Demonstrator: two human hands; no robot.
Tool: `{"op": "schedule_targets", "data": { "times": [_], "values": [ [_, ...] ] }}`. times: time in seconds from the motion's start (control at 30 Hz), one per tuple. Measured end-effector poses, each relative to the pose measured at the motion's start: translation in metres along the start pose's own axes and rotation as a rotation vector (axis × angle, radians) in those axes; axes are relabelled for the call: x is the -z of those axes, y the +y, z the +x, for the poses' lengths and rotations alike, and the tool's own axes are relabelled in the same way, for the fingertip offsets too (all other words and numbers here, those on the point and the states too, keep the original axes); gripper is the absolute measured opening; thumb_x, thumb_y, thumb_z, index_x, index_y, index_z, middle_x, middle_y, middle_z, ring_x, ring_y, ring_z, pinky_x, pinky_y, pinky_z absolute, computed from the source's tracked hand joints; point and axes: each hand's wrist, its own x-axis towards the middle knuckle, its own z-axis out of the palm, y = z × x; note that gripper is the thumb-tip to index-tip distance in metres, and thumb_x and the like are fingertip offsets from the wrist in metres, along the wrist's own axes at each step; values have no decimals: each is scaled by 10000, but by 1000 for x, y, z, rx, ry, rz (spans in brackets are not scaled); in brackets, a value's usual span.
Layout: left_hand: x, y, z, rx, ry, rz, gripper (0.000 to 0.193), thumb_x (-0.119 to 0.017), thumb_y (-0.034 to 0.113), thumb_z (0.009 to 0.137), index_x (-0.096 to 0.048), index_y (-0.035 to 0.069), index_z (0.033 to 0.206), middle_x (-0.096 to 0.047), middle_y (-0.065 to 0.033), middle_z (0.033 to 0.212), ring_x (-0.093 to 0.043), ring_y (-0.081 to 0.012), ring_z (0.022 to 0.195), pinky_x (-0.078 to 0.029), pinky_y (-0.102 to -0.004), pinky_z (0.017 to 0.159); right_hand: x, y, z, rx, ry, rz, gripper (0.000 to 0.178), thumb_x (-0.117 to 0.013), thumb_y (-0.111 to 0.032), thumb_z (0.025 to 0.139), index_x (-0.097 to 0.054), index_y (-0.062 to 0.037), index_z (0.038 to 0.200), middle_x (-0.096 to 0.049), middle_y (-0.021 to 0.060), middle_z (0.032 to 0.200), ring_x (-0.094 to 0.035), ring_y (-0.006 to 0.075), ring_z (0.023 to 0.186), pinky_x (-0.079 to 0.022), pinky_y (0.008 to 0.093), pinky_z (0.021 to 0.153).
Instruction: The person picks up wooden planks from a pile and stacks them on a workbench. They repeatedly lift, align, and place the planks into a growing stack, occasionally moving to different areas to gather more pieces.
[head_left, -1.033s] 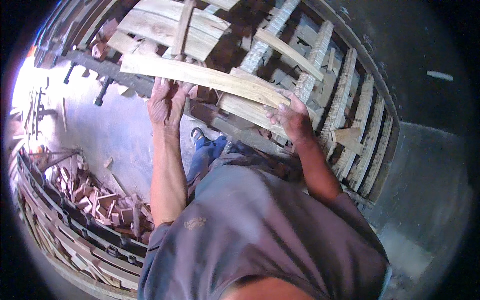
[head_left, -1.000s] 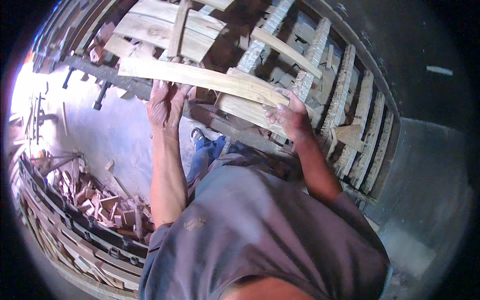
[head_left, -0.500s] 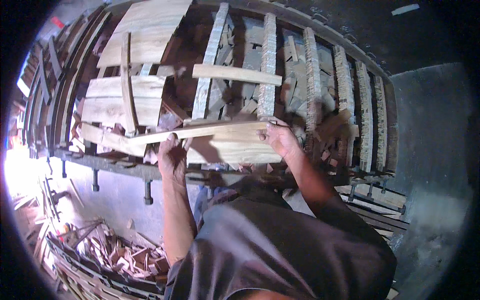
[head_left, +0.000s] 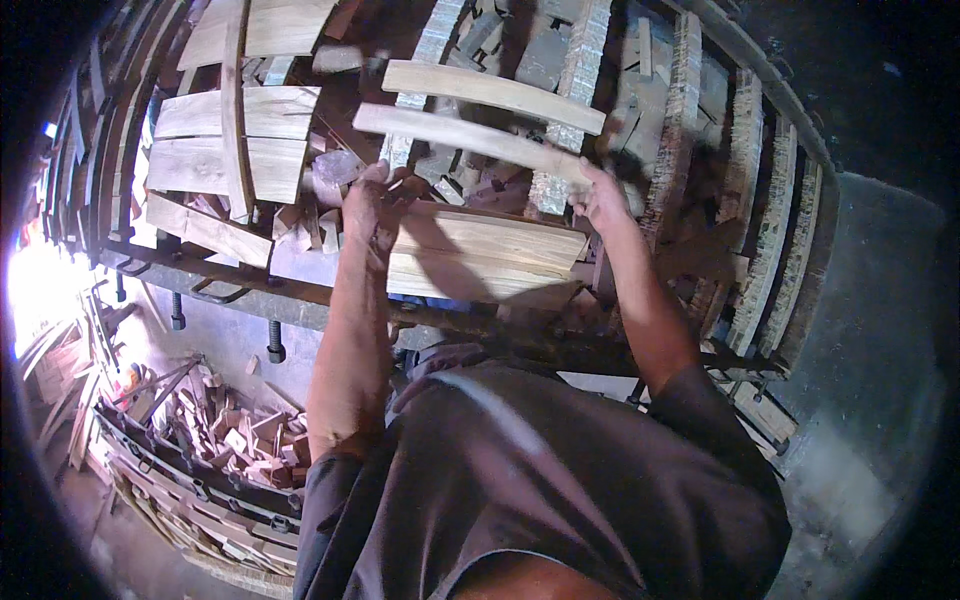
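A pale, narrow wooden strip (head_left: 465,136) is raised over the slatted metal rack. My right hand (head_left: 606,203) grips its right end between thumb and fingers. Below the strip's left end is my left hand (head_left: 368,208), apart from it, with thumb and fingers loosely curled but not touching each other. Just beyond lies a similar strip (head_left: 490,95) across two rough-edged slats. Wide pale boards (head_left: 480,255) lie nearest my body, between my forearms, partly under a shadow.
Left of my hands, more boards (head_left: 230,165) lie beneath an upright strip (head_left: 233,110). Offcuts fill gaps between the rough slats (head_left: 675,130). The rack's front rail (head_left: 300,305) carries hanging bolts (head_left: 276,342). A bin of scrap wood (head_left: 240,430) stands at lower left.
The strip has been lifted away from the near boards toward the far strip, its right end in my right hand. My left hand has come off it. The view has shifted too.
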Motion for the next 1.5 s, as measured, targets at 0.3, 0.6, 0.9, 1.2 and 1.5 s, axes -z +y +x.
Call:
{"op": "schedule_targets", "data": {
  "times": [0.3, 0.6, 0.9, 1.2, 1.5],
  "values": [
    [55, 8, -15, -784, 256, 1130, 460, -669, 247, 1018, -592, -51, 1359, -669, -186, 1272, -616, -293, 1130, -458, -410, 1030, 28, 1, 61, 9, -10, -17, 317, -718, -316, 978, -645, -32, 1101, -706, 132, 896, -674, 224, 742, -491, 347, 600],
    [68, -40, 3, -929, 392, 1563, 491, -433, 386, 1076, -573, 38, 1392, -570, -273, 1334, -588, -483, 1128, -491, -507, 946, 11, 33, 51, 813, 458, -798, 218, -658, 45, 900, -704, -35, 1098, -758, 65, 967, -712, 181, 841, -565, 308, 765],
    [62, -35, 0, -985, 451, 1572, 429, -496, 333, 1031, -651, 47, 1311, -619, -218, 1108, -640, -427, 966, -518, -502, 815, -134, 17, 61, 1245, 2, -1426, 609, -775, -38, 763, -570, -86, 1334, -555, 165, 1294, -511, 406, 1206, -412, 516, 1045],
    [59, -39, -5, -908, 526, 1599, 402, -515, 314, 1012, -674, 53, 1272, -613, -207, 1082, -627, -413, 944, -501, -498, 800, -106, 1, 73, 1310, 96, -1411, 608, -829, -105, 731, -582, -104, 1287, -524, 157, 1318, -475, 406, 1257, -370, 551, 1068],
    [65, -32, -4, -918, 383, 1579, 506, -485, 352, 1056, -547, 59, 1465, -622, -263, 1154, -621, -479, 1004, -512, -518, 841, -126, -22, 101, 1219, 232, -1618, 930, -863, -301, 728, -422, -57, 1509, -443, 217, 1485, -377, 434, 1392, -264, 581, 1178]
  ]
}}
